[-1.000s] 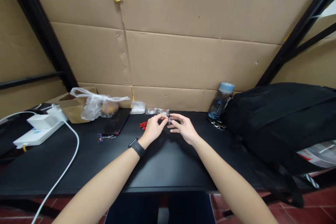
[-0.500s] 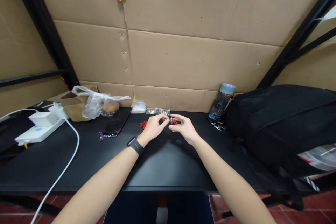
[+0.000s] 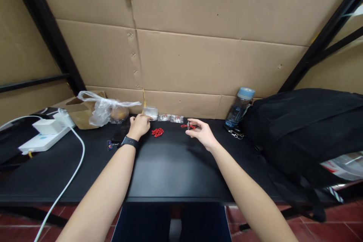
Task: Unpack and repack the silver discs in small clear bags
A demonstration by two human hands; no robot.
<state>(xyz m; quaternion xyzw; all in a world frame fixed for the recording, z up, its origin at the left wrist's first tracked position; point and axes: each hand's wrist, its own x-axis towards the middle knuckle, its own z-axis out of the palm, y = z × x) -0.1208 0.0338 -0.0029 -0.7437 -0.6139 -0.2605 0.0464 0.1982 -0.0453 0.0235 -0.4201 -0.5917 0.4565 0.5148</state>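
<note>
My right hand pinches a small metal ring with a red cord just above the black table. My left hand has reached to the back left, its fingers curled at a small clear plastic bag by the cardboard wall. A pile of red cords lies on the table between my hands. Two small clear packets lie at the back, near the wall. A dark watch sits on my left wrist.
A dark phone and a keychain lie left of my left hand. A plastic bag with fruit, a brown paper bag and a white power strip with cable sit at the left. A water bottle, keys and a black backpack are at the right.
My left hand left the ring and moved left and back to the small clear bag. My right hand stayed, still pinching the ring with the red cord.
</note>
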